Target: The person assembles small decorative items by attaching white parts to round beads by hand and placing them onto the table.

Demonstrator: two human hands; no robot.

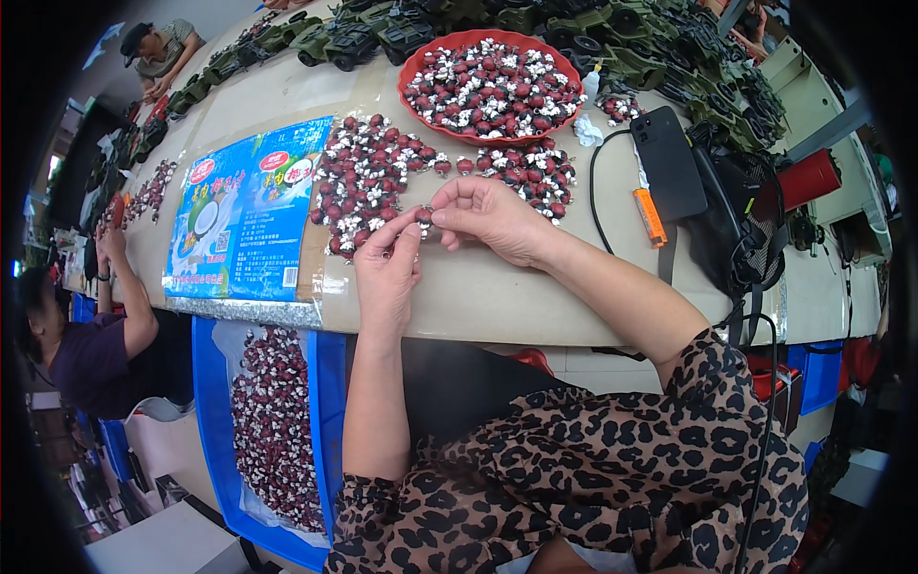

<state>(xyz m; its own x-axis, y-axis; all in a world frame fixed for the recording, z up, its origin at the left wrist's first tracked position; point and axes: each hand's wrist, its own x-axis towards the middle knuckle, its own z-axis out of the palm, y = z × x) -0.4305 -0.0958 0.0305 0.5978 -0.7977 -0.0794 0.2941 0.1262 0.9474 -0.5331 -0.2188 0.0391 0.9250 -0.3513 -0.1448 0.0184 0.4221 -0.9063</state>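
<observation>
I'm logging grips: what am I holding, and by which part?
A small dark-red piece, pinched at the fingertips by your left hand and right hand; which part is gripped is too small to tell.

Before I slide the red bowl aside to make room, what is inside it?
The red bowl holds a heap of small dark-red and white pieces. The top layer hides its bottom, so anything buried deeper can't be seen.

- your small red-and-white pieces (pixel 363 177): glossy-looking
- your red basin (pixel 459 135): smooth, shiny plastic
- your leopard-print top (pixel 555 459): soft-looking cloth
- the blue printed sheet (pixel 253 210) before you: glossy
</observation>
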